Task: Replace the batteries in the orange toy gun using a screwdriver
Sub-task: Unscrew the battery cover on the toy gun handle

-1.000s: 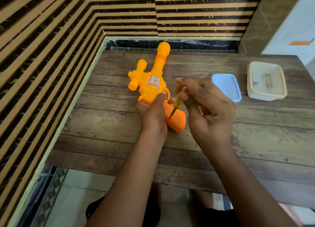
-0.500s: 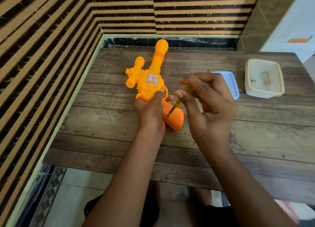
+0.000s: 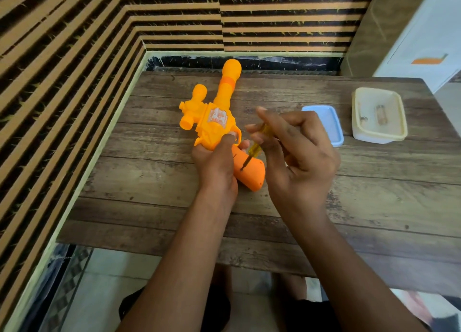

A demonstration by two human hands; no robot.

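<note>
An orange toy gun (image 3: 214,122) lies on the wooden table (image 3: 349,197), barrel pointing away from me, grip toward me. My left hand (image 3: 215,162) clamps the gun where body meets grip. My right hand (image 3: 296,154) pinches a small screwdriver (image 3: 255,146) with a yellow see-through handle. Its metal tip rests on the darker orange grip (image 3: 250,176), at a small dark spot there. Part of the grip is hidden under my left hand.
A light blue lid (image 3: 326,124) lies on the table right of my hand. Farther right stands a cream plastic box (image 3: 378,116) with small items inside. Striped walls close the left and far sides; the table's front edge is near my body.
My right hand's fingers have shifted around the screwdriver handle while its tip stays on the grip. The gun and my left hand keep their places; the camera has moved slightly.
</note>
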